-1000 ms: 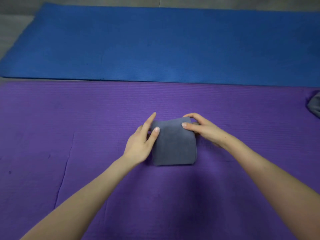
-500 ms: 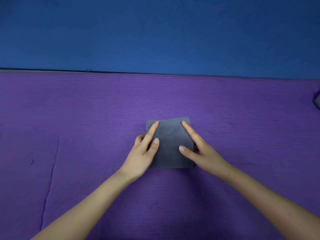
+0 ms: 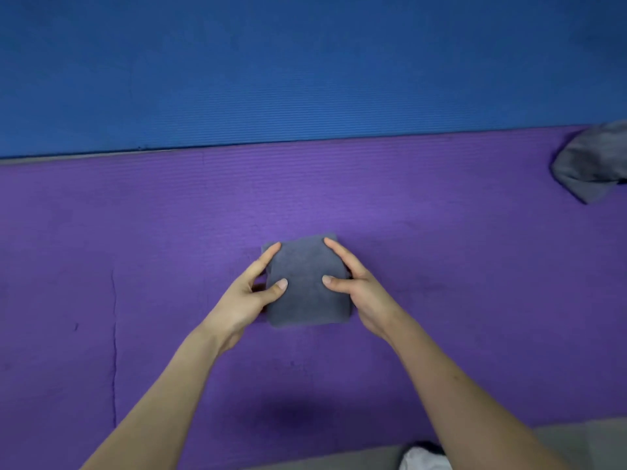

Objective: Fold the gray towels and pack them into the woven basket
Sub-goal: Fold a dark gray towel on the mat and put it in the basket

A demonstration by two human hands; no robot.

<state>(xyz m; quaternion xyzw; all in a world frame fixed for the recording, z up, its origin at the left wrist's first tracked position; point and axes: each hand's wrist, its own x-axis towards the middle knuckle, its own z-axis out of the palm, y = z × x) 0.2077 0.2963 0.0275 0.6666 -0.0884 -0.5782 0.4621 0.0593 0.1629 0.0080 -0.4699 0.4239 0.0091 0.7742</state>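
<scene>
Pinching folded gray towel (image 3: 305,296) at both sides.
Left hand (image 3: 244,300), right hand (image 3: 364,296): thumbs are pressing on top, forefingers straight along edges; towel is lying squarish.

The one camera sits on my head, looking forward and steeply down, so my forearms run in from the near edge. It is close: my left hand (image 3: 247,293), my right hand (image 3: 359,293) and the folded gray towel (image 3: 305,296) they hold sit mid-frame. The purple mat (image 3: 135,232) fills the near and middle ground and the blue mat (image 3: 305,62) the far part. The right edge cuts off a second gray towel (image 3: 590,164).
</scene>
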